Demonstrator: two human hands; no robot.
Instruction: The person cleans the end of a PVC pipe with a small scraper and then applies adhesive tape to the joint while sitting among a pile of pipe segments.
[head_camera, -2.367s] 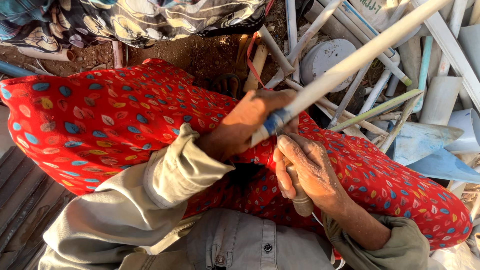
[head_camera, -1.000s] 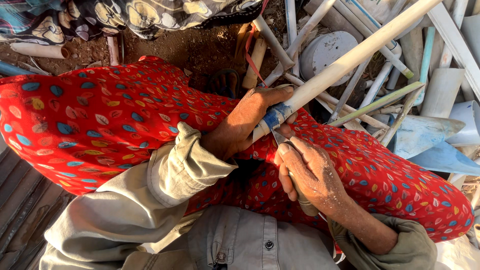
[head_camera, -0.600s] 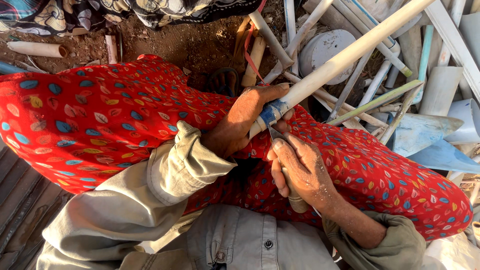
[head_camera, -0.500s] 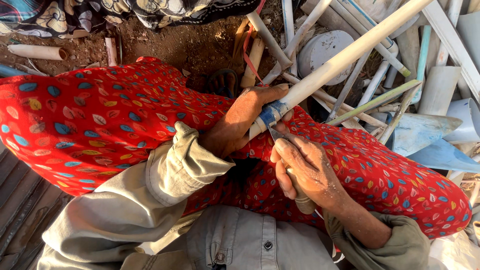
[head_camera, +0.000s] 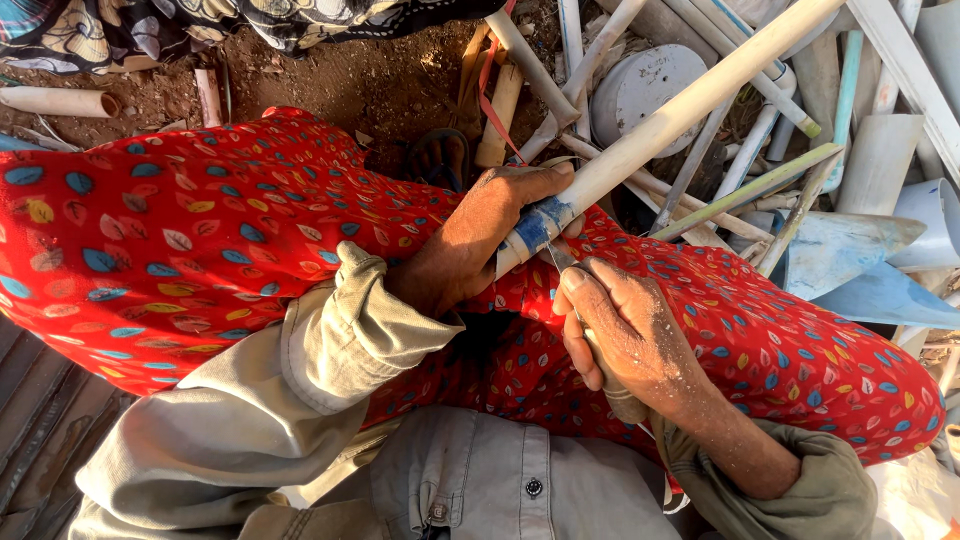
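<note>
The left hand (head_camera: 470, 240) is closed around the taped end of a long, stiff, light-looking pipe (head_camera: 680, 110) slanting over the lap, while the right hand (head_camera: 630, 335) clasps a knife (head_camera: 585, 330) beside the tape.

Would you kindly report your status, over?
Left hand grips cream pipe at blue-taped end. Right hand holds knife against it. Nothing obstructing.

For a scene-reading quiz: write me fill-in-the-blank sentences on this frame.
1. The left hand grips a long pale ____ wrapped with blue tape.
2. The right hand holds a small ____ against that taped end.
3. The lap is covered by ____ cloth printed with leaves.

Missing words: pipe; knife; red
</note>
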